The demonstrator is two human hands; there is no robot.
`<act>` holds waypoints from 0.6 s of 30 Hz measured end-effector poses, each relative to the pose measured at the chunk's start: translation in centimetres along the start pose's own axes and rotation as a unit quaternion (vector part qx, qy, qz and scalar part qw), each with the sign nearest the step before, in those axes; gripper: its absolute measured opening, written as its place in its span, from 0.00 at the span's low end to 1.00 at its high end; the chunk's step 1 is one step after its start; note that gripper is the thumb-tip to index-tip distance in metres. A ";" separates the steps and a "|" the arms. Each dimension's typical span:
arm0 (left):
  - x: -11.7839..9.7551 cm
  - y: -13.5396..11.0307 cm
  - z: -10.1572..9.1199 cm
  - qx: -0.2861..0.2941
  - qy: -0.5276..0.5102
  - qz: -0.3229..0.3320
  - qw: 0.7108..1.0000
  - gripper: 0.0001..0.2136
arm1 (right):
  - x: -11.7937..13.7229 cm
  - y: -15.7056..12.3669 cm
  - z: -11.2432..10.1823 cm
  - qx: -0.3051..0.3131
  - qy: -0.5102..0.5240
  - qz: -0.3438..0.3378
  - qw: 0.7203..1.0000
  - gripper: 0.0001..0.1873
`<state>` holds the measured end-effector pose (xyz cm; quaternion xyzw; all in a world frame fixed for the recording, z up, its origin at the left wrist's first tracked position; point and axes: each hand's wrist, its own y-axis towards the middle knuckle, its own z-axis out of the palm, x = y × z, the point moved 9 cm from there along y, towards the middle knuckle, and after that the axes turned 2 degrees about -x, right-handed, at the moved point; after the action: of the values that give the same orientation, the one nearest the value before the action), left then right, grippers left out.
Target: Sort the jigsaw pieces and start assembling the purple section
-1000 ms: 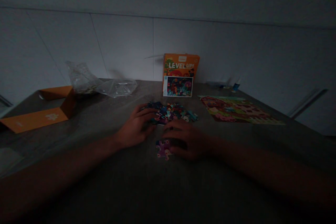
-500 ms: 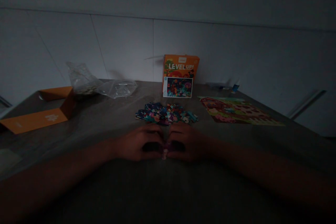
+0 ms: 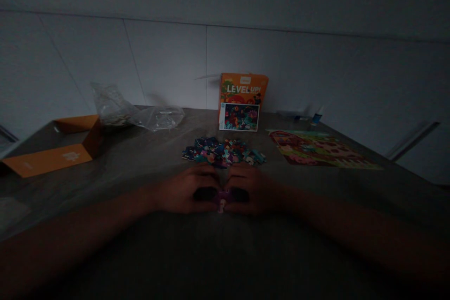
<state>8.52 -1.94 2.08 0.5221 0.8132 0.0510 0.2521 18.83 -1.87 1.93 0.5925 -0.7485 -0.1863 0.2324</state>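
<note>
The scene is dim. My left hand (image 3: pixel 186 192) and my right hand (image 3: pixel 251 190) rest side by side on the grey table (image 3: pixel 225 253), fingers curled, fingertips meeting over a small pink-purple puzzle piece (image 3: pixel 221 201). Both hands grip that piece cluster; most of it is hidden under the fingers. Just beyond the hands lies a heap of loose colourful puzzle pieces (image 3: pixel 223 152). An orange puzzle box (image 3: pixel 243 101) stands upright against the wall behind the heap.
A finished puzzle picture (image 3: pixel 318 148) lies flat at the right. An open orange box lid (image 3: pixel 52 150) sits at the left, with crumpled clear plastic bags (image 3: pixel 137 112) behind it. A small blue object (image 3: pixel 316 116) stands near the wall.
My left hand came back from the heap of pieces and joined my right hand at the purple piece. Since half a second ago both hands have barely moved.
</note>
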 end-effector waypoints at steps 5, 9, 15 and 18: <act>-0.2 0.0 0.1 0.006 0.000 0.014 1.000 0.11 | 0.0 0.0 0.2 0.013 0.000 0.007 1.000 0.20; 2.3 -0.5 -1.3 -0.084 0.108 -0.078 0.988 0.21 | -1.8 -0.1 -1.2 -0.051 -0.088 0.125 0.987 0.20; 9.4 -2.8 -1.6 -0.095 0.174 -0.382 0.903 0.52 | -8.6 -3.9 -0.5 0.035 -0.179 0.494 0.850 0.55; 10.7 -2.1 -0.6 -0.034 0.168 -0.416 0.893 0.54 | -9.9 -4.3 1.1 0.104 -0.139 0.530 0.830 0.57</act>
<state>3.01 6.60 -1.93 0.1103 0.9841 0.0564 0.1276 23.52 6.76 -2.55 0.0938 -0.9869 -0.0361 0.1260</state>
